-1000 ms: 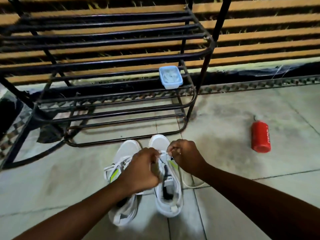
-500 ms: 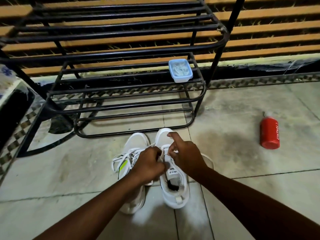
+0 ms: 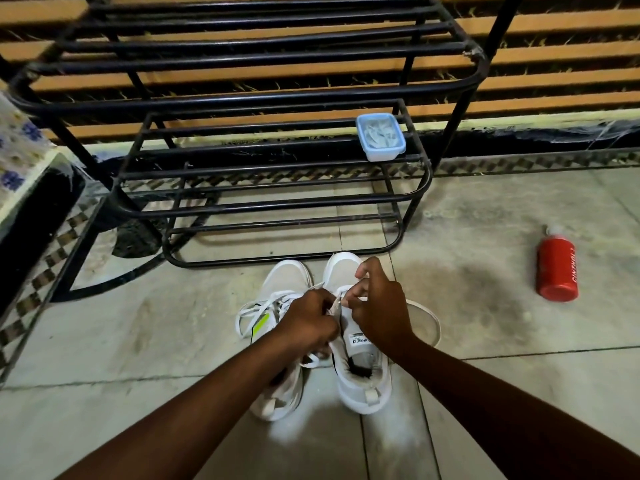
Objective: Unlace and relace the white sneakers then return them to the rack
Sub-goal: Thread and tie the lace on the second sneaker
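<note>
Pinching right sneaker's lace [image 3: 341, 299] with left hand [image 3: 308, 322] and right hand [image 3: 379, 306].

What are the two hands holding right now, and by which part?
Both hands work the right sneaker. The left hand and right hand each pinch its white lace at the eyelets near the tongue's top; the exact lace ends are hidden.

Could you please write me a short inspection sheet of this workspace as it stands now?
Surface: tiled floor, stained.
Job's things: left sneaker laced; right sneaker being worked on, its lace trailing on the floor; both in front of the black rack.
Clutter: red bottle lying on the floor; blue container on the rack.
Grippers: left hand and right hand pinch the lace at the right sneaker's eyelets.
Cables: nothing seen.
Surroundings: slatted wall behind.
</note>
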